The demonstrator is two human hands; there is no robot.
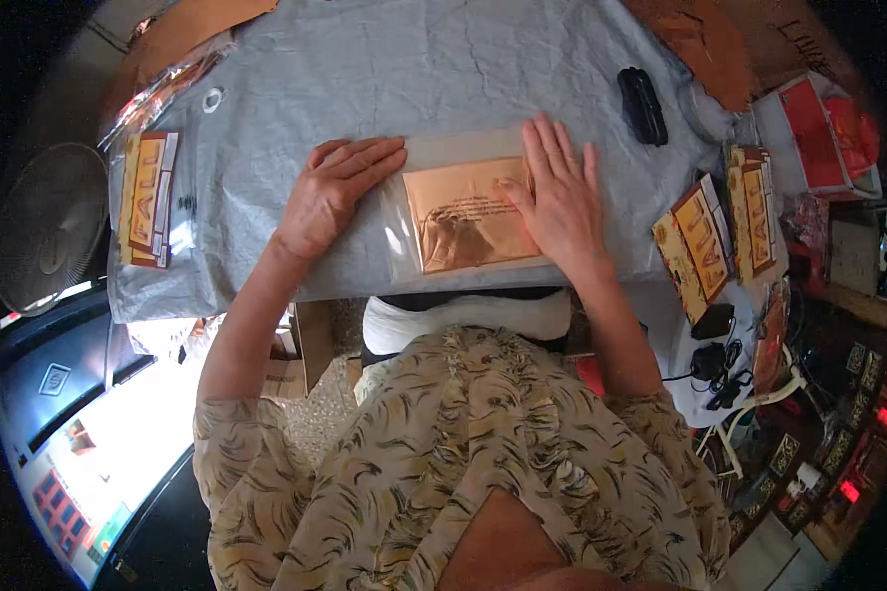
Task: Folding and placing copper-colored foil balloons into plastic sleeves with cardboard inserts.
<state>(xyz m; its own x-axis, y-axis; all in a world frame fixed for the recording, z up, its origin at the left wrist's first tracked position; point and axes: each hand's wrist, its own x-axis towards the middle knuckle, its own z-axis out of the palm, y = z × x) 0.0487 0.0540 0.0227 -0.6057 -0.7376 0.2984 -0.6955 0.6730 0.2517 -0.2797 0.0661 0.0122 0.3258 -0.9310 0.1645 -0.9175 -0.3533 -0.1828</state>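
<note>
A flat copper-coloured packet (463,212) with printed lines and a dark picture lies inside a larger clear plastic bag (396,231) on the grey cloth. My left hand (333,192) rests beside the bag's left edge, palm down, fingers stretched toward its upper left corner. Flat over the packet's right side lies my right hand (560,202), its fingers pointing away from me and the thumb on the packet. Neither hand grips anything. The right palm hides the packet's right edge.
Printed yellow-brown packs lie at the left (148,202) and right (695,246) of the cloth-covered table (414,59). A black case (643,106) and a white ring (213,99) sit farther back. A fan (51,227) stands left; cables and a black adapter (708,361) are at right.
</note>
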